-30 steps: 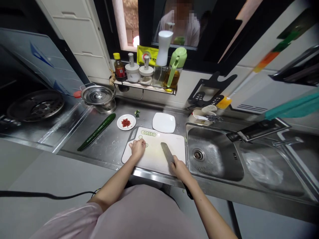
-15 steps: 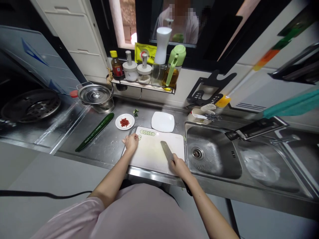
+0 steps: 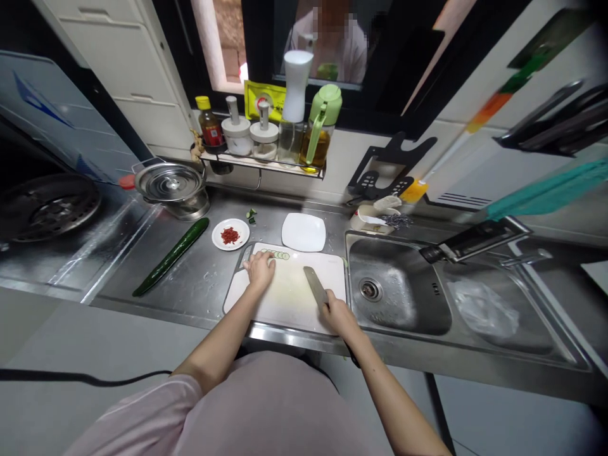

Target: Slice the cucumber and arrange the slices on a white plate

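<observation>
My left hand (image 3: 260, 266) rests at the far left corner of the white cutting board (image 3: 289, 294), its fingers curled over the left end of a row of cucumber slices (image 3: 281, 255); what it pinches is hidden. My right hand (image 3: 335, 313) grips the handle of a kitchen knife (image 3: 315, 287), whose blade lies on the board pointing away from me. A whole cucumber (image 3: 171, 256) lies on the steel counter to the left.
A small dish of red chilli (image 3: 230, 234) and an empty white plate (image 3: 304, 232) sit behind the board. A lidded pot (image 3: 169, 186) stands at the left, a condiment rack (image 3: 266, 136) at the back, the sink (image 3: 394, 291) to the right.
My left hand moved from the board's middle-left up to the row of slices at the far edge. The loose slices near it are no longer visible. The knife hand barely shifted.
</observation>
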`<state>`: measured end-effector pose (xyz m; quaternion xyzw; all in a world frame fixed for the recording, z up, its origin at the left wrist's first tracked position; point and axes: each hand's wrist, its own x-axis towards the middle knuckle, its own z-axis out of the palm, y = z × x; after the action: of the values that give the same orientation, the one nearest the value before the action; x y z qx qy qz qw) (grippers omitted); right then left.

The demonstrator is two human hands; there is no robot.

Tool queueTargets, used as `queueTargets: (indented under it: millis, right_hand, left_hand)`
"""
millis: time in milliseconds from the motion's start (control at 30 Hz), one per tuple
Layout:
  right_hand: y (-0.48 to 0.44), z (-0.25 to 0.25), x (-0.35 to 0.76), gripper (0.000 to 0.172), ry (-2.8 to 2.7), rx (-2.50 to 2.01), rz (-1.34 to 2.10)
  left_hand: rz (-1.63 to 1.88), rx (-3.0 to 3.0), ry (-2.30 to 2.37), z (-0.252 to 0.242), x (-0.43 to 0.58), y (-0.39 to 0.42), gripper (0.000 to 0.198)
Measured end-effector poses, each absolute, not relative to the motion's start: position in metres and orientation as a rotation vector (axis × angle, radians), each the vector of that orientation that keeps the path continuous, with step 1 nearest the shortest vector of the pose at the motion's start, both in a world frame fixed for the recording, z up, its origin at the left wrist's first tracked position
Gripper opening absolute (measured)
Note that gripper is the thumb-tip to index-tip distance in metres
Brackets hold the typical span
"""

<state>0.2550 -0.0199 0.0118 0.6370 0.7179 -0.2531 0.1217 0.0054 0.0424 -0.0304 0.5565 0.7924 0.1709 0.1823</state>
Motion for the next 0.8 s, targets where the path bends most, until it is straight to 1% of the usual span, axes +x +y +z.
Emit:
queueTargets:
  millis: [167,333,533,667,800]
  right_hand:
    - [-0.019,0.009,0.258,0.034,2.085,1.867,-0.688]
    - [-0.018,0.01,0.26,0.032,2.077,1.856,-0.697]
    - [-0.02,0.013,0.256,0.031,2.07,1.843,-0.735]
    - [-0.021,0.012,0.254,0.031,2.077,1.842,-0.75]
    - [-0.019,0.01,0.253,0.032,2.075,1.827,-0.751]
  left_hand:
    - [0.371,1.756,2.126,-0.031,0.025,0.067,0.032]
    - [0.253,1.85,2.105,-0.036,0.027,0.079,0.031]
    - [0.239,1.928,2.032,-0.034,0.031,0.08,0.031]
    - [0.327,1.861,2.022,-0.029,0.034,0.079,0.025]
    - [0.377,1.594,2.054,-0.025,0.032,0.071,0.018]
